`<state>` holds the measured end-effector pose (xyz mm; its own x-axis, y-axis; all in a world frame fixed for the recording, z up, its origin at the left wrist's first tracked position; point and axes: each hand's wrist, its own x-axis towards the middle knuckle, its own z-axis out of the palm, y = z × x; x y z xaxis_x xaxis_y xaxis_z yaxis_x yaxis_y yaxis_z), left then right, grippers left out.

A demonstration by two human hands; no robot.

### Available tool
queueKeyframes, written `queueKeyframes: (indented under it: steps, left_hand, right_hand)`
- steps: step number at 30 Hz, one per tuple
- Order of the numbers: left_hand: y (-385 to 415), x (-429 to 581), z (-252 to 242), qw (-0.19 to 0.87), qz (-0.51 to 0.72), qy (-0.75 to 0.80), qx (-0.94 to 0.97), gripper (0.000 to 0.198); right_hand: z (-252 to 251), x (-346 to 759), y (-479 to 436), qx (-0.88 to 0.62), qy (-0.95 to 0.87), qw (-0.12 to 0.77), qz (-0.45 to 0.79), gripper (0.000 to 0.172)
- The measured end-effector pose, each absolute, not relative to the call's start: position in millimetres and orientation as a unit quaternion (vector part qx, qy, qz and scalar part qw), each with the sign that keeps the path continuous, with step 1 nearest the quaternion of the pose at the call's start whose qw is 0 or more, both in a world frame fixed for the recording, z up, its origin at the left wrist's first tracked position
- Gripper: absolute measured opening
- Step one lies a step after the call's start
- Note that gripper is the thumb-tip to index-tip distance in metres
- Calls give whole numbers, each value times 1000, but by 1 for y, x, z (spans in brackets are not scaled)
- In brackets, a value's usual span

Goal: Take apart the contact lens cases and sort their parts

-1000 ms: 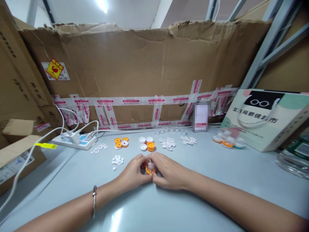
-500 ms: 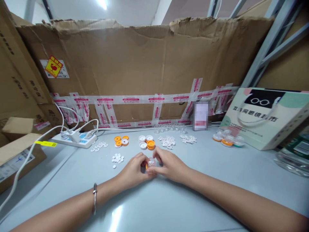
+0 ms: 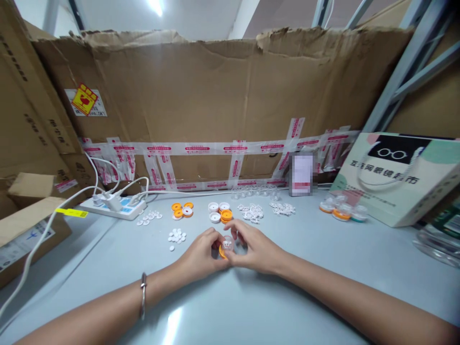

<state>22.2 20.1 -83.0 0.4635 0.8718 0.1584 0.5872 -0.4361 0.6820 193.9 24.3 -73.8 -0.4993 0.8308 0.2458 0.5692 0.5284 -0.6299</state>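
Capsule: clear capsule [image 3: 226, 245] with orange base, small white bits inside, held just above grey table [image 3: 251, 306], centre.
Left hand: your left hand [image 3: 200, 257] pinches its left side.
Right hand: your right hand [image 3: 254, 249] pinches its right side, fingers curled.
Beyond hands: loose caps [image 3: 220, 214], white discs [image 3: 176, 235], white rings [image 3: 251, 212], near but apart.
Right rear: filled capsules [image 3: 341, 211] beside printed box [image 3: 395, 177].
Left rear: power strip [image 3: 114, 207].
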Motion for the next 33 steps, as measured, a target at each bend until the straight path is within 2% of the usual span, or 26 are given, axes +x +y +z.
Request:
queueKeyframes:
  steps: [2,7,11,16,19,21,24,27,29,32,33]
  left_hand:
    - [20,22,-84,284,258,449,807,17]
    - [22,22,-86,269,255,449,813,15]
    - [21,21,-85,273,256,455,808,18]
    - [21,22,-84,269,251,451,813,14]
    - [22,21,-85,277,257,447,811,17]
    - [23,21,-86,280,261,443,810,17]
    - [23,20,-87,271,257,450,811,15]
    - [22,21,-86,279,258,450,808,18]
    - [22,21,-85,282,262,448,807,18]
    - [21,22,-84,270,258,452,810,16]
    - [21,22,-84,270,256,452,811,16]
  right_hand:
    - [-73,194,25,-455,-816,260,245,33]
    - [-70,194,24,-386,-859,263,210,11]
    - [-69,193,23,-433,-833,262,223,27]
    - [-71,193,24,-374,-859,264,229,16]
    - [-72,193,25,-410,-841,260,240,35]
    - [-73,193,25,-438,-830,249,239,29]
    - [-73,192,24,-379,-856,266,230,15]
    - [-73,192,23,-390,-844,281,236,29]
    - [-73,192,23,-422,-831,272,240,26]
    - [-72,192,23,-372,-852,270,250,13]
    - [-72,192,22,-360,-854,277,252,17]
